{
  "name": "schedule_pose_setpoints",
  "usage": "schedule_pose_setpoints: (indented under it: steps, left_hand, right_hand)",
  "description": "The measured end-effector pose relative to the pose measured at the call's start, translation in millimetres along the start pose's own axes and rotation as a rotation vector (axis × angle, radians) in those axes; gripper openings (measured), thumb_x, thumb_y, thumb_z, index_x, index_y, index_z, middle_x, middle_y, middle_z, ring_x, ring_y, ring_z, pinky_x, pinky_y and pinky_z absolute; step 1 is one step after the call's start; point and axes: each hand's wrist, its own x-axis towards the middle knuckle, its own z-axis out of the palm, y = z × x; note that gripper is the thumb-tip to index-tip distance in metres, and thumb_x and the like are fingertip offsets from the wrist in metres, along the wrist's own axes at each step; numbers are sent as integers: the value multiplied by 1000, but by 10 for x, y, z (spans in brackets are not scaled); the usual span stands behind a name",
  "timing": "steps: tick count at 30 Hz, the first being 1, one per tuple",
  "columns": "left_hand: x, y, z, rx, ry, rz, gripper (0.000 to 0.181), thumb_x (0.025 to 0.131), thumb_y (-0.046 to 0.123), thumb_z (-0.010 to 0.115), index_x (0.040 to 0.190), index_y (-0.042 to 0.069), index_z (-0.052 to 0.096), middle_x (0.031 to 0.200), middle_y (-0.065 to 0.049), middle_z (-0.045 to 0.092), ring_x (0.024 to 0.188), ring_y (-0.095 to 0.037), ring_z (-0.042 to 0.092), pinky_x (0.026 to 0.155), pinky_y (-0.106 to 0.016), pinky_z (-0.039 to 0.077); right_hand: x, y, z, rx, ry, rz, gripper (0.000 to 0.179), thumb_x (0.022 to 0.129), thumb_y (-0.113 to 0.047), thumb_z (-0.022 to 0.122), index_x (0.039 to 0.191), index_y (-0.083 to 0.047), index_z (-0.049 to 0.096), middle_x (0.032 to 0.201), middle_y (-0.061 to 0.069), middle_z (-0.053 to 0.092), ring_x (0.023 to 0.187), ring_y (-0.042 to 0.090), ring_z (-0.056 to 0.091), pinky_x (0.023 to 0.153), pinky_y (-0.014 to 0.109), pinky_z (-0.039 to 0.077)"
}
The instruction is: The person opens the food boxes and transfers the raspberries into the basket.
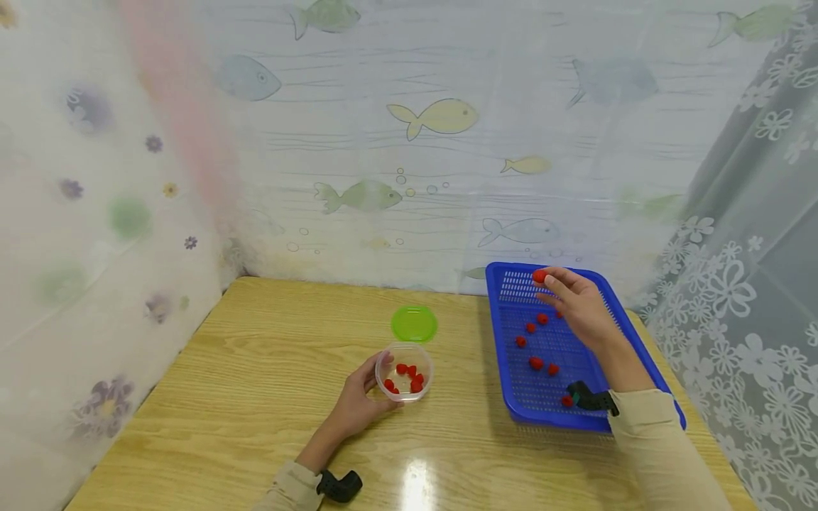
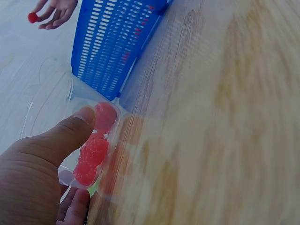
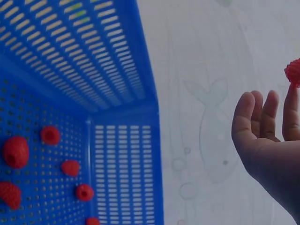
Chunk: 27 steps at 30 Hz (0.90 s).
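My left hand (image 1: 358,401) grips a small round clear plastic container (image 1: 427,355) from its left side. Several red raspberries (image 1: 416,387) lie in the bottom of the container; in the left wrist view the thumb (image 2: 70,136) presses along the container's wall beside them. Above the far part of a blue plastic basket (image 1: 500,355), my right hand (image 1: 584,312) pinches one raspberry (image 1: 540,276) at its fingertips. More raspberries (image 3: 16,152) are scattered over the basket's perforated floor, and the right forearm partly hides that floor.
A green round lid (image 1: 414,324) lies flat on the wooden table (image 1: 275,355) just behind the container. The basket stands at the table's right side. A curtain with printed fish (image 1: 441,116) hangs behind the table, with more curtains to the left and right.
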Motion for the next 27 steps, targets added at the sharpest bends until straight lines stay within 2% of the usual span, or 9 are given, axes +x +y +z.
schedule_pose_setpoints:
  steps: [6, 12, 27]
  left_hand:
    - [0, -2, 2, -6, -3, 5, 92, 73, -4, 88, 153, 4, 43, 150, -21, 50, 142, -34, 47, 113, -41, 43]
    - [-1, -13, 1, 2, 1, -1, 92, 73, -4, 88, 153, 4, 42, 150, -20, 51, 142, -34, 47, 113, -41, 43]
    - [-9, -28, -1, 18, 0, 33, 90, 75, -1, 88, 152, 2, 42, 149, -21, 51, 141, -36, 47, 112, -42, 44]
  right_hand:
    - [42, 79, -135, 75, 0, -22, 17, 106, -18, 54, 117, -16, 66, 115, -7, 66, 109, 5, 63, 94, 18, 56]
    - [68, 157, -229, 134, 9, -9, 17, 106, -15, 52, 115, -16, 67, 111, -6, 68, 106, 6, 65, 92, 20, 57]
    - [96, 219, -267, 104, 5, 8, 18, 107, -16, 52, 113, -19, 69, 111, -8, 70, 104, 4, 65, 94, 20, 56]
